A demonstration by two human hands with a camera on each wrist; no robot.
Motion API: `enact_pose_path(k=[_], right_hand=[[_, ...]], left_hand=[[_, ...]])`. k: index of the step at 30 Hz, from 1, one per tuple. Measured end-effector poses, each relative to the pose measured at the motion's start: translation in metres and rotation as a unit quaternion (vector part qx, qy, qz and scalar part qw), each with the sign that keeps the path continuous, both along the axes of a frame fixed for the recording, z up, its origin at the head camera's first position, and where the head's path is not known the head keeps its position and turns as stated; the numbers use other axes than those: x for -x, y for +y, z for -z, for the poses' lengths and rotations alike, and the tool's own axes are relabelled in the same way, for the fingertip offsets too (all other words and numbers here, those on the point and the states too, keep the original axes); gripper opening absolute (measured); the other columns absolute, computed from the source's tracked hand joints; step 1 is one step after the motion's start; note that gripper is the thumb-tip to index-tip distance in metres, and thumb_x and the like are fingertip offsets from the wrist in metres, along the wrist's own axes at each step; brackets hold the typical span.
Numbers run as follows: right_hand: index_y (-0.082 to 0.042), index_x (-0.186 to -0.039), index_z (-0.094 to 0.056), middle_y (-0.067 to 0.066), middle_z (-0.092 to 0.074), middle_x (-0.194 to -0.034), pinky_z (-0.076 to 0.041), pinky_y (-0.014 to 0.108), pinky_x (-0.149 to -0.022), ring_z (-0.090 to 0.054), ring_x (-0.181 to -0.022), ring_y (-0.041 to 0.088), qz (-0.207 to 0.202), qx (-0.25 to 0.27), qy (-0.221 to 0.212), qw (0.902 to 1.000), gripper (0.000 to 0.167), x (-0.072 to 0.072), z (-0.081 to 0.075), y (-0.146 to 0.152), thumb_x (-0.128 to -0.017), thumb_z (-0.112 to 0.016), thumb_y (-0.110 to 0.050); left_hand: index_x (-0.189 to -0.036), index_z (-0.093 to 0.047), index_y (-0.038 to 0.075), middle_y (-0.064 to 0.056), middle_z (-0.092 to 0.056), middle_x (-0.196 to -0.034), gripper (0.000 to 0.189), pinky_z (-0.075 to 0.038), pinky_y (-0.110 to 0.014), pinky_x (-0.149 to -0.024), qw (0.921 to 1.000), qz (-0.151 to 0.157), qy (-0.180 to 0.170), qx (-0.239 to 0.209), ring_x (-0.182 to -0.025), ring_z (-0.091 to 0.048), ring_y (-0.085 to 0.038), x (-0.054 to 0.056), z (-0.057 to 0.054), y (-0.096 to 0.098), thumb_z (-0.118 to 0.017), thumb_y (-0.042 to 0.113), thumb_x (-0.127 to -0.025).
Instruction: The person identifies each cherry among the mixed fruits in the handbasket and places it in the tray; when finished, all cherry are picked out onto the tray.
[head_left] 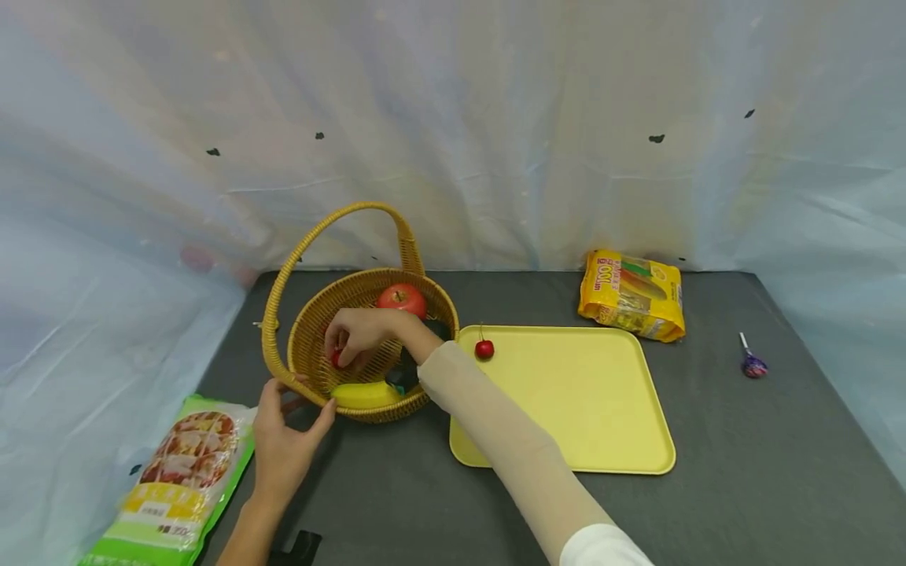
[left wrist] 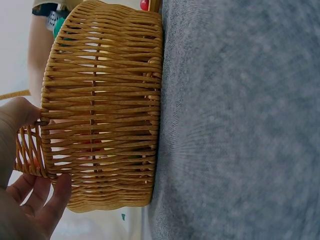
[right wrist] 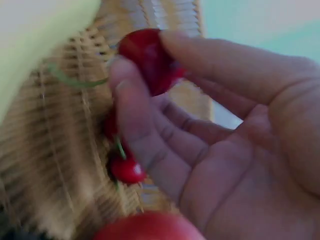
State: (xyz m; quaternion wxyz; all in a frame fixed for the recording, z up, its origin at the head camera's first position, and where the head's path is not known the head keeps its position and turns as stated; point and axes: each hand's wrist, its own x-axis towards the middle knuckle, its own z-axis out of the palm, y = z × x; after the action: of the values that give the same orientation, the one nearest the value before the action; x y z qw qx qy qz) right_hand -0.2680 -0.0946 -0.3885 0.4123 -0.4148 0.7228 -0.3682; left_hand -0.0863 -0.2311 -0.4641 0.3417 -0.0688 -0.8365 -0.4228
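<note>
One cherry (right wrist: 152, 57), pinched by the right hand (head_left: 362, 334), thumb against fingers, inside the basket (left wrist: 105, 110) on the left. Probably light, firmish, kinda slippery, so I'd grab its sides gently. Left hand (head_left: 285, 444) clamps the basket at near left.

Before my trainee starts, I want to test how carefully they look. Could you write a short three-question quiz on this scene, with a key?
1. What fruit does the right hand pinch?
2. True or false: the left hand grips the basket near the base of its handle.
3. Fill in: in the head view, the lollipop lies to the ____ of the yellow tray.

Key: 1. A cherry. 2. True. 3. Right.
</note>
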Motion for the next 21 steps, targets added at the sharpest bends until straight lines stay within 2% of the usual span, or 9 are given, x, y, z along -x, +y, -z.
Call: enact_pose_path(k=[4,8,12,14,18,21], right_hand=[[0.009,-0.12,-0.06,0.017,-0.063,-0.105,-0.059,0.045,-0.084,-0.065,-0.095,0.04,0.011,0.069,0.005,0.9976,0.024,0.011,-0.007,0.023,-0.096,-0.062,0.002],[0.007,-0.116,-0.061,0.018,-0.062,-0.109,-0.058,0.045,-0.084,-0.063,-0.096,0.043,0.038,0.138,0.029,0.9892,0.021,0.019,-0.015,0.053,-0.097,-0.063,-0.001],[0.002,-0.12,-0.064,0.011,-0.062,-0.118,-0.056,0.033,-0.086,-0.062,-0.101,0.029,0.074,0.176,0.075,0.9787,0.025,0.018,-0.021,0.09,-0.096,-0.065,-0.006],[0.0,-0.123,-0.065,0.008,-0.063,-0.12,-0.054,0.032,-0.086,-0.061,-0.1,0.023,0.102,0.185,0.089,0.9734,0.029,0.016,-0.023,0.11,-0.095,-0.068,-0.006],[0.004,-0.126,-0.063,0.011,-0.062,-0.122,-0.056,0.038,-0.082,-0.065,-0.098,0.024,0.151,0.214,0.067,0.9627,0.035,0.008,-0.017,0.149,-0.093,-0.069,-0.002],[0.006,-0.125,-0.062,0.016,-0.06,-0.123,-0.058,0.041,-0.08,-0.067,-0.098,0.03,0.184,0.238,0.037,0.953,0.034,0.002,-0.005,0.177,-0.092,-0.069,0.002]], left_hand=[[-0.116,-0.056,-0.009,-0.01,-0.056,-0.109,0.057,-0.048,-0.013,-0.081,1.0,-0.002,0.001,-0.001,-0.1,-0.054,-0.007,0.0,0.0,-0.002,-0.082,-0.018,-0.066],[-0.117,-0.057,-0.008,-0.009,-0.057,-0.111,0.057,-0.049,-0.014,-0.081,1.0,0.001,-0.001,-0.004,-0.101,-0.055,-0.011,-0.001,-0.002,-0.001,-0.083,-0.015,-0.067],[-0.118,-0.056,-0.009,-0.015,-0.057,-0.111,0.056,-0.048,-0.014,-0.082,0.9998,0.006,-0.012,-0.014,-0.102,-0.055,-0.013,0.0,-0.002,0.0,-0.083,-0.013,-0.069],[-0.118,-0.056,-0.01,-0.016,-0.057,-0.111,0.055,-0.048,-0.013,-0.083,0.9997,0.007,-0.016,-0.016,-0.101,-0.055,-0.012,0.0,-0.002,0.0,-0.083,-0.012,-0.07],[-0.117,-0.055,-0.011,-0.019,-0.057,-0.11,0.054,-0.048,-0.013,-0.082,0.9998,0.009,-0.009,-0.013,-0.099,-0.055,-0.013,0.0,-0.002,0.001,-0.082,-0.013,-0.07],[-0.117,-0.056,-0.01,-0.019,-0.057,-0.109,0.055,-0.049,-0.014,-0.081,0.9999,0.01,-0.002,-0.013,-0.098,-0.056,-0.015,0.001,-0.003,0.002,-0.082,-0.014,-0.069]])
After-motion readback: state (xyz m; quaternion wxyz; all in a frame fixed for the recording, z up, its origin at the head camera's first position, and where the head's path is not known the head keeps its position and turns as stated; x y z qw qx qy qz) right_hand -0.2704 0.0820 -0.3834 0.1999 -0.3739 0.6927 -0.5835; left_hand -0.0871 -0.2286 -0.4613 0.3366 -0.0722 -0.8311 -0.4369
